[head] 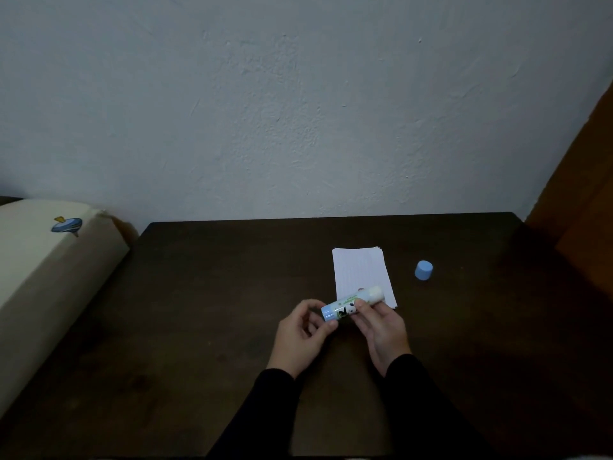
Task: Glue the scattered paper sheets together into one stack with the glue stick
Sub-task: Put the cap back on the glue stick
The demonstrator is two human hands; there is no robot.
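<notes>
A stack of white lined paper sheets (361, 270) lies on the dark wooden table (215, 293), right of centre. Above its near edge I hold an uncapped glue stick (351, 303), lying nearly level with its pale glue end toward the right. My right hand (381, 330) grips the barrel from the right. My left hand (305, 333) pinches the blue base end with thumb and fingers. The blue cap (423, 270) stands alone on the table to the right of the sheets.
A cream cushion (49, 277) with a small blue print lies along the table's left side. A pale wall (298, 111) rises behind the table's far edge. A brown wooden panel (583, 194) stands at the right.
</notes>
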